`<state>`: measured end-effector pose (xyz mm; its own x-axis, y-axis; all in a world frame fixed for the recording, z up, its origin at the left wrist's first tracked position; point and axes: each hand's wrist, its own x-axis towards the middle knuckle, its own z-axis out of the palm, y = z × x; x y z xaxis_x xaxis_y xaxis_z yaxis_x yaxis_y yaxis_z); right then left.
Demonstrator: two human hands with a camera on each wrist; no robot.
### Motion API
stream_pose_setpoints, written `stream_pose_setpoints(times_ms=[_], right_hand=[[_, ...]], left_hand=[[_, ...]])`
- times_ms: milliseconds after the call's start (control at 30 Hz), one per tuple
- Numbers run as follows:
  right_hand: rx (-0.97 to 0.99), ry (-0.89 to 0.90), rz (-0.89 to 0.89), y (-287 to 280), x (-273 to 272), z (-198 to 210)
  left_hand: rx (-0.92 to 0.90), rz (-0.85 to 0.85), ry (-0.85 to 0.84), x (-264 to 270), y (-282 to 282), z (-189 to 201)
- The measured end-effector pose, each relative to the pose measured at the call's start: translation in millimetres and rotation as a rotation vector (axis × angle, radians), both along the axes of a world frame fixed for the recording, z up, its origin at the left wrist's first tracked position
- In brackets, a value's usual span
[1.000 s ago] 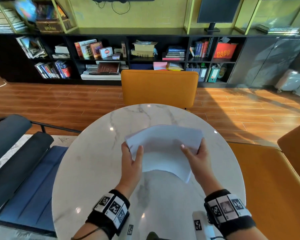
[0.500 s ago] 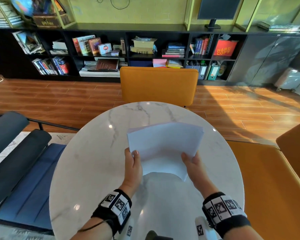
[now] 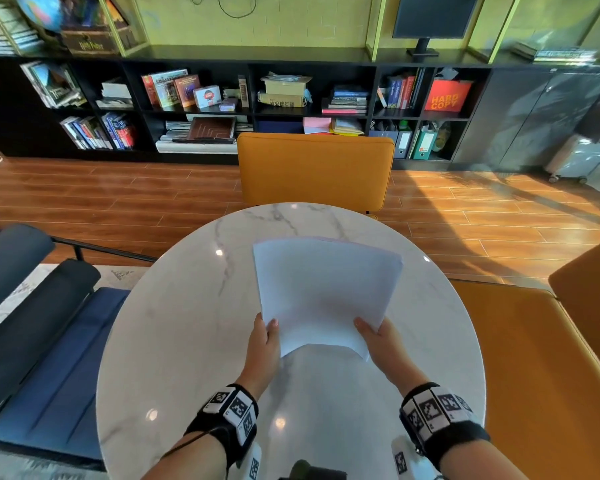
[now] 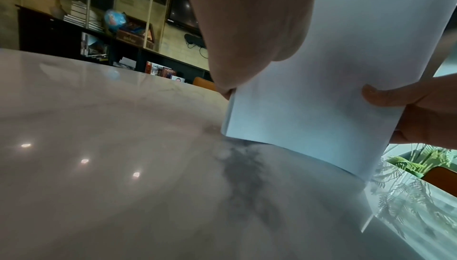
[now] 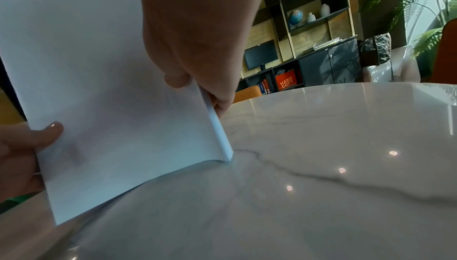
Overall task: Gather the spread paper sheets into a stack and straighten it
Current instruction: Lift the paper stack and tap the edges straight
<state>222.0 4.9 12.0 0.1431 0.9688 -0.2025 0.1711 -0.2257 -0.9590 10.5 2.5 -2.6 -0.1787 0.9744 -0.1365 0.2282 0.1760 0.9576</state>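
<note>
Paper stack stands on edge on the table, near its centre, lower edge touching the marble and bowed in a curve. Left hand pinches the stack's left side low down, thumb on the near face; right hand pinches the right side likewise, thumb in front and fingers behind. Sheets are thin, white, smooth and light; judged limp singly, fairly stiff as a bundle, and apt to slide against one another. Best hold appears to be loose, at both side edges near the bottom, so sheets can settle when tapped. Right side edge, seen from the right wrist, looks fairly flush; the top edge seems slightly stepped, though the head view is too soft to confirm. Table is round, glossy, grey-veined marble, hard and slick: a good tapping surface.
</note>
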Motion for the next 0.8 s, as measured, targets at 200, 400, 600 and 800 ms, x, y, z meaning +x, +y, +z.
stream_pose_setpoints(times_ms=[200, 400, 600, 800], right_hand=[[0.024, 0.128, -0.094, 3.0, -3.6, 8.9], [0.011, 0.141, -0.114, 12.5, -9.4, 15.1], [0.028, 0.172, -0.100, 11.0, -14.5, 18.8], [-0.047, 0.108, -0.041, -2.3, -1.9, 11.0]], left_hand=[[0.053, 0.069, -0.025, -6.9, -1.4, 11.6], [-0.002, 0.139, -0.116, -10.6, 2.3, 22.9], [-0.021, 0.163, -0.134, -9.9, 0.4, 30.4], [-0.031, 0.113, -0.085, -16.1, -5.6, 27.9]])
